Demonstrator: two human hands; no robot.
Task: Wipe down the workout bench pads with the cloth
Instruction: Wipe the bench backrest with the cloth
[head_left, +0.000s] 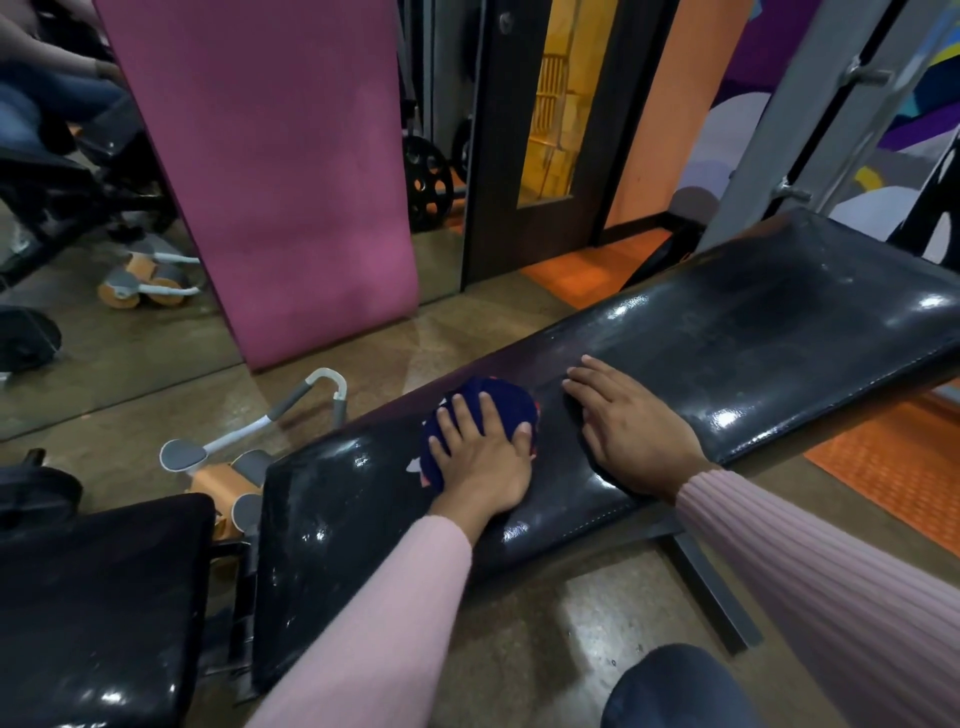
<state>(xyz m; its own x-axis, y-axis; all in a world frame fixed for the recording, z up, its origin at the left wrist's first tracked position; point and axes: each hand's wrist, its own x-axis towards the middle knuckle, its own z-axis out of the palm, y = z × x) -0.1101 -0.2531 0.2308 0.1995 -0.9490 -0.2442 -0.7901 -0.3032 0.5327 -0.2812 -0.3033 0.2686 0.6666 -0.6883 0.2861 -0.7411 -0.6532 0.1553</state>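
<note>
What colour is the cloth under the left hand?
Dark navy blue, with small red and white patches at its edges: cloth, seen in the head view.

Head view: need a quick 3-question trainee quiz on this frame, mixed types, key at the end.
1. True or false: the left hand presses the dark blue cloth onto the long black bench pad.
2. What is the right hand doing? A) holding the cloth B) resting flat on the pad, fingers straight C) gripping the pink mat
3. Fill in: the orange-and-grey ab roller lies on the ____, beyond the bench.

Key: 1 true; 2 B; 3 floor.
</note>
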